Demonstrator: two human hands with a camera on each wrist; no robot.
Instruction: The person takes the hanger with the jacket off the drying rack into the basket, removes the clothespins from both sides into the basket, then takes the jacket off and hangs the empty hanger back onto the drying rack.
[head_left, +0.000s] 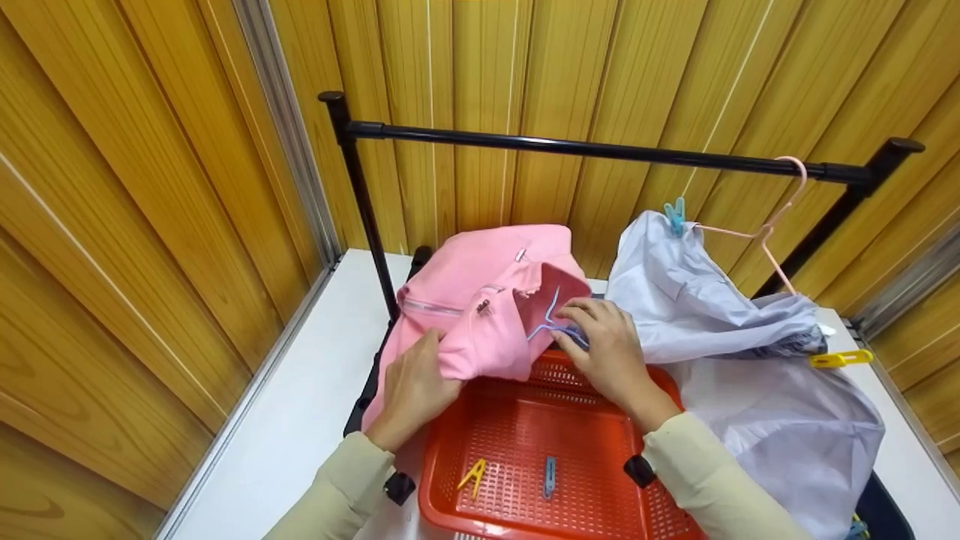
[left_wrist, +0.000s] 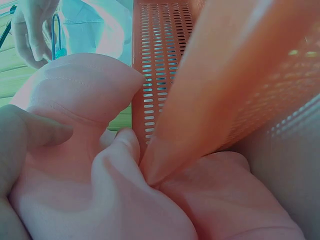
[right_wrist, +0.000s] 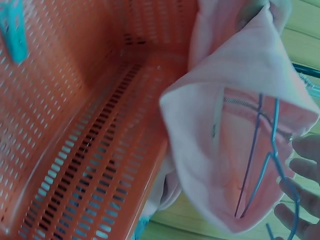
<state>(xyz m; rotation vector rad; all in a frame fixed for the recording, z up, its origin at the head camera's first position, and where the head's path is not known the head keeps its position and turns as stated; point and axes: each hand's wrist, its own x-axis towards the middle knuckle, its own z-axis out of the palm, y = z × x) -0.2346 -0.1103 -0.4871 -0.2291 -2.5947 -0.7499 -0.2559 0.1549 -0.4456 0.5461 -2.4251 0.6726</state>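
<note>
A pink garment (head_left: 499, 259) with metal zips hangs bunched over the far left part of the red basket. My left hand (head_left: 416, 382) grips its fabric near the open edge, thumb on top. With the right hand (head_left: 611, 349) I hold a blue-purple wire hanger (right_wrist: 274, 132) near its hook, fingertips around the wire. The hanger's shoulders reach inside the garment's opening, where a white label strip (right_wrist: 216, 125) and a zip show. Its far ends are partly hidden by the fabric.
The red basket (head_left: 577, 420) holds a yellow clothespin (head_left: 473, 478) and a blue-grey clothespin (head_left: 550, 476). A black rack bar (head_left: 570, 145) crosses behind. At right, a pale garment (head_left: 667, 289) hangs from a pink hanger (head_left: 787, 201) with a teal clip (head_left: 676, 216) and a yellow clip (head_left: 840, 359).
</note>
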